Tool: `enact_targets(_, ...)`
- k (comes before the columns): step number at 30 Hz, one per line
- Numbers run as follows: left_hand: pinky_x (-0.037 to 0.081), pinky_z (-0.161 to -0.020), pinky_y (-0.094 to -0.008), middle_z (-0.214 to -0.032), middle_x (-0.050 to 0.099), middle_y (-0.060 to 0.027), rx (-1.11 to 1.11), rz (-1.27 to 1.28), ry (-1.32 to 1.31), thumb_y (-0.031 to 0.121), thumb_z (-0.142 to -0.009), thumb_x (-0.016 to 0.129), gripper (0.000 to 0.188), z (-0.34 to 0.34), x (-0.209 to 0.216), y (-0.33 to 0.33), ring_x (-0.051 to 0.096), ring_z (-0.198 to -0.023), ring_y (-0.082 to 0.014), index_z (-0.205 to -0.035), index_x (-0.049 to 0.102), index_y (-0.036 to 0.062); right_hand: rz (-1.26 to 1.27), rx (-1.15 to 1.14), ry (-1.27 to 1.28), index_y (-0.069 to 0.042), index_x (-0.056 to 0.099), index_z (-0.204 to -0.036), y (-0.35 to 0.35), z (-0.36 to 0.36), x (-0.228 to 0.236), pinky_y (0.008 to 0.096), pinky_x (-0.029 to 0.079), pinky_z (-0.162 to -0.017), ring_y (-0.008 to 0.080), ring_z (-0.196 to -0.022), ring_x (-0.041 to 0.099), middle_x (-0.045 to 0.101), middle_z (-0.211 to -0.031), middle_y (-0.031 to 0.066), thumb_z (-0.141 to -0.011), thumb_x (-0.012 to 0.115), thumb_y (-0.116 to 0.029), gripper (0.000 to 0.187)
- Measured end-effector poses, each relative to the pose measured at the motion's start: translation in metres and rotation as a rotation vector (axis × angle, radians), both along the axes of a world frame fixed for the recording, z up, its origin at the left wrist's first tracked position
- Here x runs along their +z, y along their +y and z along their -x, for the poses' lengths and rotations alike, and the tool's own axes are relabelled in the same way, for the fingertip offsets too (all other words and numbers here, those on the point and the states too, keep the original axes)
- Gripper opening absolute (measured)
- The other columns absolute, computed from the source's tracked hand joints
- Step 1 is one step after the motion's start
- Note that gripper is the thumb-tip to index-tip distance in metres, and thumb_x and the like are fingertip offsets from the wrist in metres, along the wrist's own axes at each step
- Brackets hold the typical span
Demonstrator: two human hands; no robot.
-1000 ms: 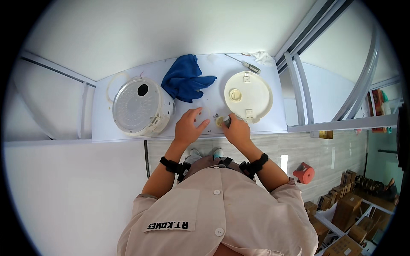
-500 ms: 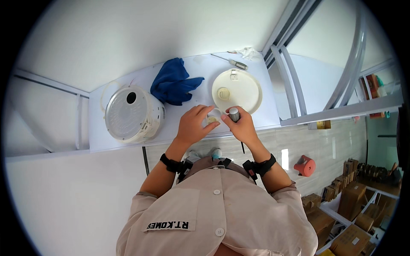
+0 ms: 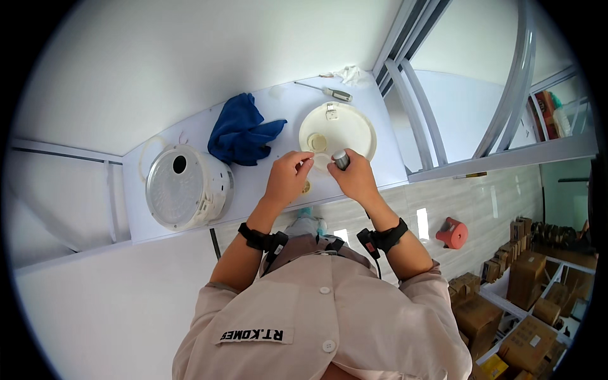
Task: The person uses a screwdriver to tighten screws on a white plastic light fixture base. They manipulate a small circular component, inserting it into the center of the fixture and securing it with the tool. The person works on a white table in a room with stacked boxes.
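My left hand (image 3: 289, 179) is closed, with thumb and fingertips pinched at the edge of a pale translucent ring (image 3: 322, 163). The right hand (image 3: 353, 178) is wrapped round a silver-handled tool (image 3: 341, 159); most of it is hidden in the palm. My right thumb is close to the ring, but whether it touches cannot be made out. Beside my left fingers, a small yellowish round part (image 3: 306, 187) lies near the table's front edge. Just beyond both hands rests a round cream lid (image 3: 354, 130), and a yellowish round cup-like fitting (image 3: 316, 142) is on its left side.
A white cylindrical appliance body (image 3: 180, 187) lies at the left of the table, its perforated face toward me. Near it is a crumpled blue cloth (image 3: 244, 133). Behind the lid are a screwdriver (image 3: 335, 94) and white tissue (image 3: 349, 75). A red stool (image 3: 452, 233) stands on the floor.
My hands have moved slightly relative to the lid, and the left fingers have closed in from a wider spread. The yellowish round part now shows below the ring, apart from it. The view has shifted a little.
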State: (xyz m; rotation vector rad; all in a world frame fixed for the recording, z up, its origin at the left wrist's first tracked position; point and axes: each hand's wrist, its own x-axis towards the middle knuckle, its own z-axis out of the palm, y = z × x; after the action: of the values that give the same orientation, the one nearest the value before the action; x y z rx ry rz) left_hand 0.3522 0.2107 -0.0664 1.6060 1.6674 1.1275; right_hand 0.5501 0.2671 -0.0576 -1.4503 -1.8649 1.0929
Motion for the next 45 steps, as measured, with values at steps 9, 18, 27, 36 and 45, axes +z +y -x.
enact_targets(9,0.055,-0.069,-0.0377,-0.098,0.077,-0.0144,0.072,0.087,0.153,0.019,-0.096,0.074,0.017,0.002,-0.016,0.051,0.071,-0.075,-0.0276,-0.106,0.08,0.0064,0.077,-0.049,-0.169,0.003,0.068,-0.098,0.044,0.012,-0.01,0.05,0.059,-0.079,0.0453,-0.089,0.073,0.074,-0.089,0.0258,-0.086,0.08,-0.03,0.037)
enact_targets(18,0.057,-0.073,-0.0443,-0.091,0.075,-0.0095,0.099,0.036,0.436,0.021,-0.094,0.072,0.013,0.006,-0.022,0.074,0.071,-0.087,-0.0333,-0.099,0.081,0.0129,0.219,0.008,-0.314,-0.005,0.073,-0.12,0.076,0.026,-0.026,0.0484,0.059,-0.093,0.0422,-0.105,0.073,0.077,-0.111,0.0215,-0.086,0.076,-0.03,0.042)
enact_targets(27,0.055,-0.075,-0.0425,-0.088,0.071,-0.0056,0.022,-0.178,0.54,0.015,-0.089,0.074,0.008,0.014,-0.034,0.08,0.065,-0.09,-0.0324,-0.094,0.079,0.0117,0.253,0.026,-0.39,-0.007,0.072,-0.125,0.083,0.034,-0.021,0.0488,0.059,-0.094,0.0411,-0.108,0.073,0.077,-0.114,0.0202,-0.086,0.075,-0.032,0.046)
enact_targets(36,0.057,-0.076,-0.0422,-0.117,0.065,-0.0107,0.129,-0.01,0.259,0.018,-0.096,0.073,0.012,0.009,-0.042,0.076,0.068,-0.088,-0.0327,-0.101,0.079,0.0093,0.235,-0.043,-0.405,-0.011,0.073,-0.129,0.081,0.034,-0.02,0.0478,0.059,-0.096,0.0388,-0.111,0.073,0.077,-0.118,0.0184,-0.086,0.076,-0.036,0.049)
enact_targets(45,0.059,-0.077,-0.0408,-0.117,0.068,-0.0125,0.11,0.11,0.135,0.02,-0.096,0.074,0.015,0.013,-0.045,0.08,0.072,-0.086,-0.0319,-0.104,0.08,0.0091,0.248,-0.05,-0.384,-0.011,0.074,-0.119,0.085,0.033,-0.027,0.0484,0.059,-0.091,0.0393,-0.105,0.074,0.078,-0.11,0.0173,-0.086,0.076,-0.04,0.044)
